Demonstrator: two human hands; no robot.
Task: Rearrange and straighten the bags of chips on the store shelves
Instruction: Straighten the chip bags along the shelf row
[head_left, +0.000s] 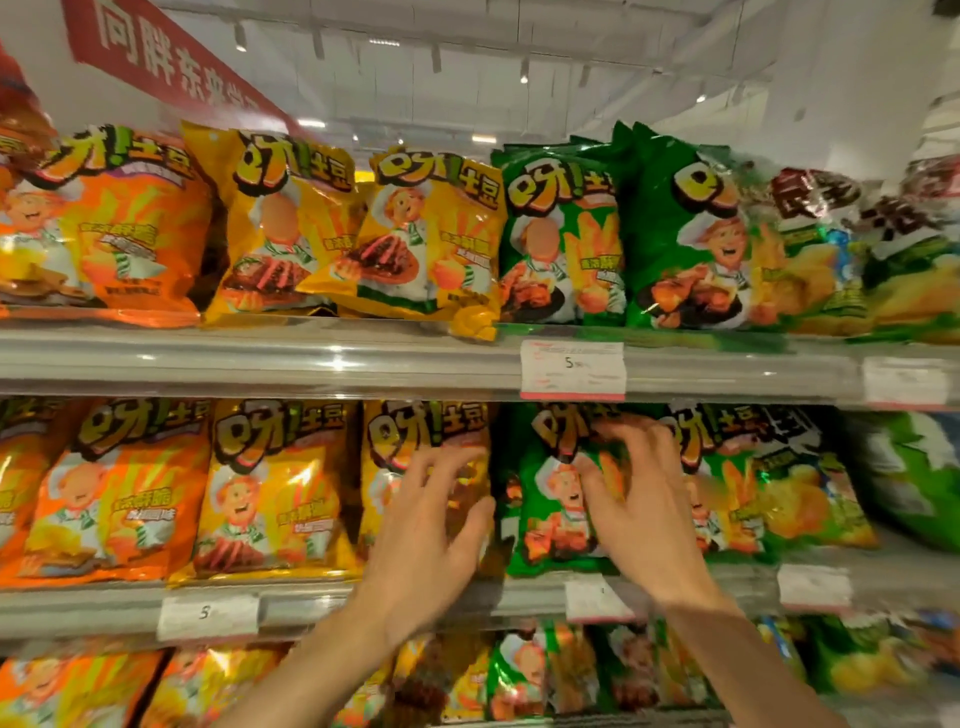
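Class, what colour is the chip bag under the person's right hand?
Green, a glossy green chip bag on the middle shelf; the head view shows it best.

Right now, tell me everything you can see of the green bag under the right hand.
The green bag is glossy, crinkled film printed with a cartoon chef, fries, a dark plate of food and yellow lettering at the top. It stands roughly upright at the front of the middle shelf, between a yellow bag and another green one. The right hand lies over its upper right part, fingers bent against the film; whether they pinch it is unclear. The left hand is on the yellow bag.
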